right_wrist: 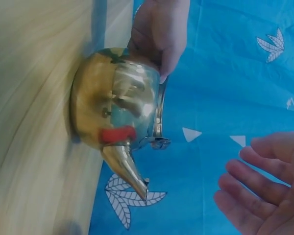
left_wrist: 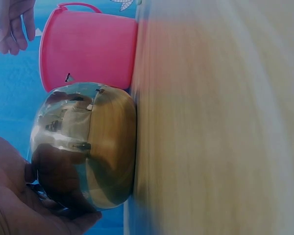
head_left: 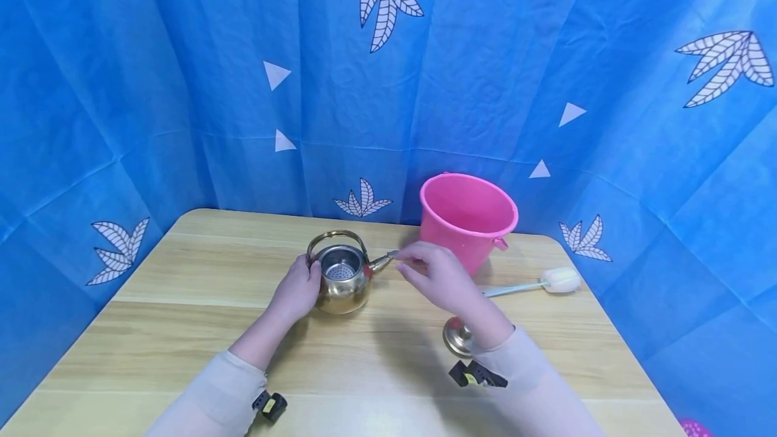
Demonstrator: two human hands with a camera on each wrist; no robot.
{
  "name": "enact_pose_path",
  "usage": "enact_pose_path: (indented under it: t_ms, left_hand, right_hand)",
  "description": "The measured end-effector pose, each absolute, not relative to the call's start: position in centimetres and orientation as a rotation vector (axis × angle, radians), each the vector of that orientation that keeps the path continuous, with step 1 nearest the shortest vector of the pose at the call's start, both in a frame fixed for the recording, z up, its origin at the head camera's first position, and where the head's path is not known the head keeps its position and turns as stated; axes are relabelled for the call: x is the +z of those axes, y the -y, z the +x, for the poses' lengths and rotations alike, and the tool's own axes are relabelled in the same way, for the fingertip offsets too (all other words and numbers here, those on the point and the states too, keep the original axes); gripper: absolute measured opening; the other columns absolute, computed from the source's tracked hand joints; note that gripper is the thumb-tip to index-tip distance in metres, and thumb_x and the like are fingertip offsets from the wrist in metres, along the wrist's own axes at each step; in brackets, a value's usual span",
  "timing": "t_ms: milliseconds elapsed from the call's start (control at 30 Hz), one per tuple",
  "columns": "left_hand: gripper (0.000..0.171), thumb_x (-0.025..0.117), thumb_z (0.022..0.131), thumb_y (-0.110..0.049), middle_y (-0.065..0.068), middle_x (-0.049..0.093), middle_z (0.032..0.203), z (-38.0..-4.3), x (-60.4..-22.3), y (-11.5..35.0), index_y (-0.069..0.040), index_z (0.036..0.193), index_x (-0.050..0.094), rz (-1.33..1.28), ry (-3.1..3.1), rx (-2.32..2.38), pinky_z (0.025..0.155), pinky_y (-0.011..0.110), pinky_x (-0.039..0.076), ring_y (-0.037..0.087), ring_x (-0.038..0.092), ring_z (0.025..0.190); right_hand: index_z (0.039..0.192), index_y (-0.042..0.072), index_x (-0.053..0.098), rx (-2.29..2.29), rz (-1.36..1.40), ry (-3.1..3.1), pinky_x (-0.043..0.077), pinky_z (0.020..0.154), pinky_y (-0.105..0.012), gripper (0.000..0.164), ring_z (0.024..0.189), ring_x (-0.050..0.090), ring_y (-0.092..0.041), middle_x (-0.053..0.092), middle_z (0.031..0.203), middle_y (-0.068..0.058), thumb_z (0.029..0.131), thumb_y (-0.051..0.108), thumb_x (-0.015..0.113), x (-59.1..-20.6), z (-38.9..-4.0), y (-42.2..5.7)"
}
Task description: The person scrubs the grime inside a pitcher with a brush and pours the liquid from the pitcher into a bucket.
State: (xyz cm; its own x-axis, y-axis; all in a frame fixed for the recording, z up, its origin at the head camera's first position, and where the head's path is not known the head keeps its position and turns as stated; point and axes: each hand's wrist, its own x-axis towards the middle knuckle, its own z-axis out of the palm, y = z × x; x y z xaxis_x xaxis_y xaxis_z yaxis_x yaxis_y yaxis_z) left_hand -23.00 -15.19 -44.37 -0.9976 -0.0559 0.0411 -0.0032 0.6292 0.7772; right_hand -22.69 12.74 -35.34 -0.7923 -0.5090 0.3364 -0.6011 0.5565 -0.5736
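Observation:
A shiny gold metal teapot (head_left: 341,297) stands upright on the table, its top uncovered and a perforated strainer (head_left: 339,272) showing inside. My left hand (head_left: 300,288) grips it by the side away from the spout, thumb near the rim; the left wrist view shows this hand (left_wrist: 19,196) against the rounded body. Beyond the spout (right_wrist: 125,169), my right hand (right_wrist: 264,186) hovers with fingers spread and relaxed, holding nothing. Beneath the right forearm, a round gold lid (head_left: 456,337) lies on the table, partly hidden by the arm.
A pink bucket (head_left: 464,241) stands at the back right, behind my right hand. To its right lies a brush with a white sponge head (head_left: 561,280) and a pale blue handle (head_left: 516,289). Blue patterned curtain (head_left: 358,100) encloses the wooden table (head_left: 200,329) at the back and sides.

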Motion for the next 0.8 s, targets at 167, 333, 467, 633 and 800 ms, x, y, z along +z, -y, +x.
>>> enact_pose_path:
  t_ms: [167,333,467,633,800]
  left_hand:
    - [0.057,0.028,0.108,-0.027,0.038,0.036,0.147,-22.9,-44.3,15.2,0.015,0.147,0.029,0.053,2.789,-1.318,0.114,0.06,0.029,0.052,0.036,0.137]
    - [0.057,0.028,0.107,-0.026,0.039,0.037,0.146,-23.0,-44.0,15.2,0.017,0.146,0.029,0.043,2.776,-1.316,0.114,0.06,0.029,0.053,0.036,0.136]
    - [0.057,0.028,0.108,-0.026,0.039,0.037,0.146,-23.0,-43.9,15.1,0.017,0.146,0.029,0.034,2.779,-1.33,0.114,0.061,0.029,0.053,0.036,0.136]
    - [0.057,0.029,0.108,-0.026,0.038,0.037,0.146,-22.9,-43.9,15.1,0.017,0.145,0.029,0.039,2.78,-1.344,0.114,0.061,0.029,0.053,0.037,0.136]
    - [0.057,0.028,0.108,-0.026,0.039,0.037,0.146,-22.8,-44.0,15.1,0.017,0.145,0.029,0.043,2.782,-1.334,0.113,0.061,0.029,0.053,0.037,0.136]
  right_hand:
    - [0.113,0.008,0.074,1.074,0.956,2.645,0.057,0.09,-0.033,0.02,0.104,0.068,-0.024,0.072,0.109,-0.006,0.093,0.012,0.071,-35.5,-22.8,-12.4]
    - [0.112,0.008,0.074,1.052,0.966,2.625,0.056,0.092,-0.034,0.019,0.105,0.067,-0.022,0.072,0.108,-0.003,0.093,0.012,0.071,-35.6,-22.9,-11.9]
    - [0.109,0.01,0.075,1.06,0.958,2.614,0.056,0.092,-0.038,0.017,0.104,0.067,-0.022,0.072,0.106,-0.001,0.093,0.011,0.072,-35.6,-22.9,-11.7]
    - [0.11,0.007,0.074,1.06,0.964,2.591,0.055,0.094,-0.036,0.017,0.105,0.067,-0.018,0.072,0.108,-0.001,0.093,0.01,0.071,-35.7,-23.0,-11.2]
    - [0.11,0.008,0.074,1.062,0.984,2.565,0.055,0.093,-0.036,0.017,0.105,0.067,-0.016,0.073,0.109,-0.002,0.093,0.01,0.071,-35.9,-23.2,-10.6]
